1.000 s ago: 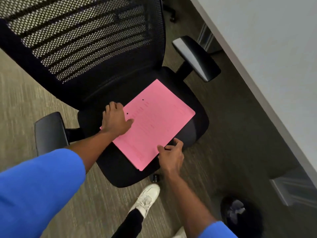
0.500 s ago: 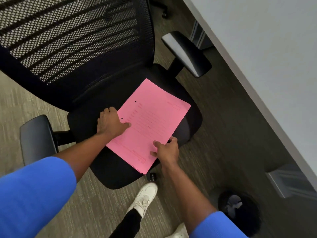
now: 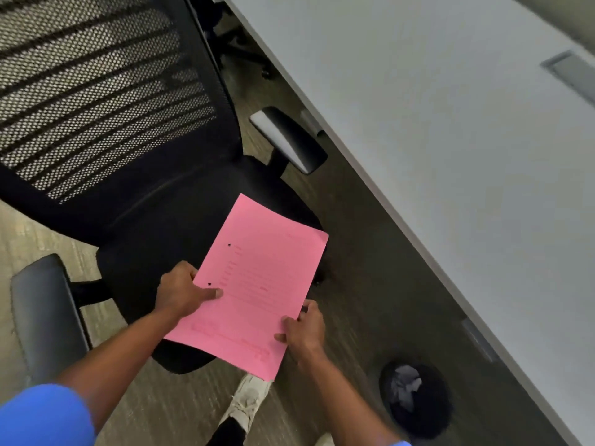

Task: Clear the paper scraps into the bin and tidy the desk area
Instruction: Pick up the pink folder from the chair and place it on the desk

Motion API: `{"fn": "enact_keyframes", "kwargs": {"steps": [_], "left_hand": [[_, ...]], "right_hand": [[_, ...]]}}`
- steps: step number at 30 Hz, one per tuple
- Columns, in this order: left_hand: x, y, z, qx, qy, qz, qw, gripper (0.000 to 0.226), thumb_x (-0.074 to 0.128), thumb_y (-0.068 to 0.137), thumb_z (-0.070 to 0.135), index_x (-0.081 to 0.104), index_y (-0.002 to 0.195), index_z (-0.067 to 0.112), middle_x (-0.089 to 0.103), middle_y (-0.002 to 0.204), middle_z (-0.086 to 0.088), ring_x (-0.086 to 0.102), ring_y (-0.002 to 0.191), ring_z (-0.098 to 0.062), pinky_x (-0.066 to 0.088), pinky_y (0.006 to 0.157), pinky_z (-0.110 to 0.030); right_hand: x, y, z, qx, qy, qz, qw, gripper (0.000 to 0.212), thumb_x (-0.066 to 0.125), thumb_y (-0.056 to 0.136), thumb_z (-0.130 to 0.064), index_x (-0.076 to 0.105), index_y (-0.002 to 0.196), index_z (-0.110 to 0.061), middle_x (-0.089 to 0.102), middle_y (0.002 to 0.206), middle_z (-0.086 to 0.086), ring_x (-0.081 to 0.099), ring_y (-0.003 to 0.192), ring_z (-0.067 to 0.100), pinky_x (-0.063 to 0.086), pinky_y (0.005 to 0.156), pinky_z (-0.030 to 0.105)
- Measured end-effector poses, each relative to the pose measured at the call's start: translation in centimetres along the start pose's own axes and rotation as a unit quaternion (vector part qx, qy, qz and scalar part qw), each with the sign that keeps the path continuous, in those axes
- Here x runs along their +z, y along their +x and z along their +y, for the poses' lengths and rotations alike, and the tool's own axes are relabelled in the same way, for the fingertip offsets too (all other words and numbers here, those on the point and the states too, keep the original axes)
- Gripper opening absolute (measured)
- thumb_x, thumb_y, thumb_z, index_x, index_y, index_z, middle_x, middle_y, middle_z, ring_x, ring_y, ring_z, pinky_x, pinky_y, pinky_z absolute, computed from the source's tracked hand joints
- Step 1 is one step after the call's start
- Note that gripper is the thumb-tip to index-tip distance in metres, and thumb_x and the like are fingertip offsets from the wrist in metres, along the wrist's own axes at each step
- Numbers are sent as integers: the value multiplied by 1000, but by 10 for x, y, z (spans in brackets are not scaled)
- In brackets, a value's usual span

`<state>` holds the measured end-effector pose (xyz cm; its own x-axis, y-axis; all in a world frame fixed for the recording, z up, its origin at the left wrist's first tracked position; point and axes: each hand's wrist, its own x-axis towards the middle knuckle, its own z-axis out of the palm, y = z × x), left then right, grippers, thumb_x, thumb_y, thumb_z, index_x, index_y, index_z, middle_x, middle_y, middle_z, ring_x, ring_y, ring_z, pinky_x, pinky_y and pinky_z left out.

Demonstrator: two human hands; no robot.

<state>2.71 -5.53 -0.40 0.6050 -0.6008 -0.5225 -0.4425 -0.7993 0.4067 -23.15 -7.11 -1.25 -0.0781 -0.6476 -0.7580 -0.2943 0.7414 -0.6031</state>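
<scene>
A pink sheet of paper [image 3: 257, 284] with two punched holes is lifted off the seat of a black office chair [image 3: 154, 233]. My left hand [image 3: 182, 292] pinches its left edge, thumb on top. Along the sheet's lower right edge, my right hand [image 3: 304, 326] grips it. A round black bin [image 3: 428, 416] stands on the floor at the lower right, with crumpled grey paper scraps [image 3: 405, 386] inside.
The grey desk [image 3: 450, 140] runs diagonally along the right side, its edge close to the chair's right armrest [image 3: 289, 140]. The left armrest [image 3: 45, 313] is near my left arm. My white shoe [image 3: 248, 400] stands on the carpet below the sheet.
Both hands have closed on the pink sheet and lifted it off the chair seat toward me and to the right. The camera has swung, showing more of the desk.
</scene>
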Motion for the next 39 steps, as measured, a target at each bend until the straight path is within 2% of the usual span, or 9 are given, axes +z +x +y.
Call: {"fn": "enact_keyframes", "kwargs": {"steps": [5,9,15,19,24,27,29,35,39], "left_hand": [[-7,-47,22,33,-21,-21,999,59,103,62,34,56,91,17,69,87,0,69,74,-18,49,54,-30],[-12,-93,45,54,-48,-27,997,58,103,63,34,54,93,21,70,87,2,71,71,-15,49,51,-26],[-20,-171,79,81,-94,-14,992,53,99,71,30,55,100,22,68,92,4,69,76,-14,49,55,-27],[-24,-220,97,95,-114,-6,989,53,96,76,25,55,110,19,68,98,2,65,78,-11,47,57,-26],[-22,-264,117,131,-98,3,986,46,88,85,20,61,123,18,67,108,2,64,86,-12,49,65,-26],[-21,-282,132,168,-90,7,982,44,83,90,16,64,130,17,71,115,1,68,97,-18,59,82,-38],[-21,-290,143,190,-93,8,977,44,80,92,15,65,134,19,71,113,5,69,99,-19,60,86,-43],[-12,-299,184,228,-88,-16,969,46,76,95,16,65,138,26,62,95,23,72,91,-15,65,78,-45],[-8,-294,209,249,-87,-18,964,44,76,96,19,65,138,26,61,95,24,69,85,-6,57,64,-28]], "right_hand": [[-47,-40,4,-23,-27,14,999,28,61,95,5,55,111,-17,72,118,5,75,89,25,64,56,29],[-89,-74,-3,-48,-47,21,998,32,64,95,3,52,109,-23,73,115,3,76,87,27,57,50,23],[-158,-132,-15,-88,-36,15,995,35,66,97,-6,50,107,-36,71,118,-8,76,93,16,62,58,21],[-197,-164,-20,-103,-36,12,994,35,67,96,-6,52,117,-30,69,125,-7,76,97,17,68,71,34],[-237,-190,-17,-107,-16,16,994,39,71,95,-11,52,126,-27,68,131,-4,76,98,16,69,74,37],[-259,-202,-14,-113,-9,21,993,42,72,95,-15,50,130,-27,69,132,-5,76,100,15,69,76,38],[-271,-208,-13,-124,-3,23,992,43,73,96,-17,49,130,-27,70,131,-6,76,100,13,68,74,33],[-310,-214,-19,-168,6,59,984,43,73,96,-22,52,133,-26,69,131,-9,74,108,11,67,87,37],[-327,-206,-33,-168,10,72,983,39,71,98,-20,51,131,-27,69,131,-8,74,112,15,65,94,47]]}}
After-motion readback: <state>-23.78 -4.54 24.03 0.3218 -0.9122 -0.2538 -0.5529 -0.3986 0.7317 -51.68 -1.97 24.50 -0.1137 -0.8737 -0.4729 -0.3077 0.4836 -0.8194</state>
